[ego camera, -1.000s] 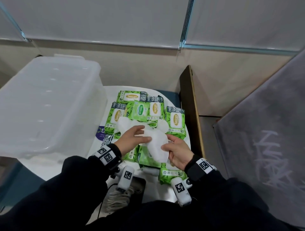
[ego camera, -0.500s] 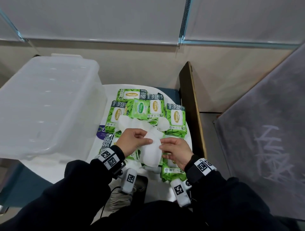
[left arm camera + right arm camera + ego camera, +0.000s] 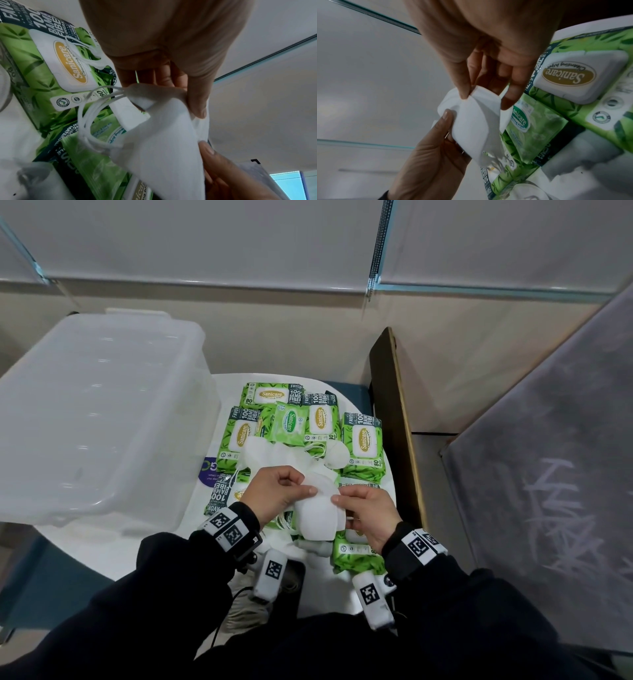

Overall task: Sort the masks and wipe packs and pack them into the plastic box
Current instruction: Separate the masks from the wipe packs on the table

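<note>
Both hands hold one white folded mask point(image 3: 317, 517) just above a pile of green wipe packs point(image 3: 362, 441). My left hand point(image 3: 279, 494) pinches its upper left edge between thumb and fingers point(image 3: 197, 106). My right hand point(image 3: 368, 513) pinches the upper right edge point(image 3: 464, 92). The mask's ear loops point(image 3: 89, 121) dangle below it. More white masks point(image 3: 274, 455) lie on the packs beyond the hands. The clear plastic box point(image 3: 96, 412) stands at the left, lid side up, apart from both hands.
The packs lie on a white round table point(image 3: 191, 508). A wooden board point(image 3: 394, 412) stands on edge along the table's right side. A grey panel point(image 3: 548, 474) leans at the far right. A small light-green wipe pack point(image 3: 291, 424) rests on the pile.
The hands have drawn the mask closer to me and lifted it off the pile. The right hand's grip has shifted from the mask's side to its upper edge.
</note>
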`<move>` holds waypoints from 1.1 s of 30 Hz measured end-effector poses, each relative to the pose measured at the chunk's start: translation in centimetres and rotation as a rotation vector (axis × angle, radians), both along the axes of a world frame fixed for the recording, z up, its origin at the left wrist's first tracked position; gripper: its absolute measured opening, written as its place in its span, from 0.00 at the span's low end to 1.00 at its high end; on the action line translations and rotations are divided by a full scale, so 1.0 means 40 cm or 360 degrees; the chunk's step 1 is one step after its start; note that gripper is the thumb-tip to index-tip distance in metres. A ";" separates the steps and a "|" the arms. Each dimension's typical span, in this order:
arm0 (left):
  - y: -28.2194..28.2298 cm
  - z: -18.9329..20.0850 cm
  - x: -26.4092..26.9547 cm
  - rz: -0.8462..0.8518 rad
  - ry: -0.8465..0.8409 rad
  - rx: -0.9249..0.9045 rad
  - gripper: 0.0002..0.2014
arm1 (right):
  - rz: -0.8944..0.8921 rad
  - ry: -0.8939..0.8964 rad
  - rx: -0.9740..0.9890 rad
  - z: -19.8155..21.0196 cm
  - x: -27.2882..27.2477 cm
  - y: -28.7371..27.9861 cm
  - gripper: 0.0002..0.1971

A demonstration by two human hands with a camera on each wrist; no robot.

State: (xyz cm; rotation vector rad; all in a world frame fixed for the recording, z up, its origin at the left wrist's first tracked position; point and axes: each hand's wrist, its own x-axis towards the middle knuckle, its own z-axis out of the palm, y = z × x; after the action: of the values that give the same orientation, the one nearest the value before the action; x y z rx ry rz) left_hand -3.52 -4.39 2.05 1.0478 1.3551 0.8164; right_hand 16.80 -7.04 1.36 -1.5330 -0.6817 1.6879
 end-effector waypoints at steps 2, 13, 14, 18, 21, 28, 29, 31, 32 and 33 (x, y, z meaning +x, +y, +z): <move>-0.002 0.001 0.004 0.0035 -0.0040 -0.0012 0.11 | 0.0017 -0.0028 0.0023 0.005 0.003 -0.002 0.04; -0.006 0.004 0.010 0.0038 -0.0065 -0.0004 0.14 | 0.0066 -0.0128 0.0128 0.014 0.006 0.003 0.04; -0.007 0.004 0.010 0.0036 -0.0063 -0.0005 0.14 | 0.0069 -0.0123 0.0119 0.012 0.006 0.003 0.03; -0.009 0.003 0.009 0.0036 -0.0055 -0.0005 0.14 | 0.0088 -0.0123 0.0094 0.011 0.005 0.003 0.03; -0.009 0.002 0.009 0.0043 -0.0038 0.0007 0.14 | 0.0106 -0.0122 0.0089 0.011 0.005 0.002 0.02; -0.003 -0.006 0.011 0.0051 -0.0016 0.0005 0.14 | 0.0118 -0.0123 0.0104 0.013 0.011 0.004 0.00; -0.003 -0.007 0.011 0.0050 -0.0010 0.0002 0.14 | 0.0120 -0.0122 0.0103 0.014 0.012 0.005 0.00; -0.001 -0.009 0.012 0.0051 -0.0005 -0.0004 0.14 | 0.0121 -0.0116 0.0102 0.014 0.013 0.006 0.01; -0.001 -0.010 0.013 0.0053 -0.0008 -0.0009 0.14 | 0.0122 -0.0115 0.0101 0.015 0.013 0.006 0.01; -0.001 -0.010 0.013 0.0057 -0.0007 -0.0014 0.14 | 0.0126 -0.0117 0.0100 0.016 0.014 0.007 0.01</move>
State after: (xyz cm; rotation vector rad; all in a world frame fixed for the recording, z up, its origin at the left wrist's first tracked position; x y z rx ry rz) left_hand -3.00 -4.43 1.64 1.0168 1.3762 0.8380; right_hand 17.37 -6.77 2.00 -1.5481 -0.8362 1.6589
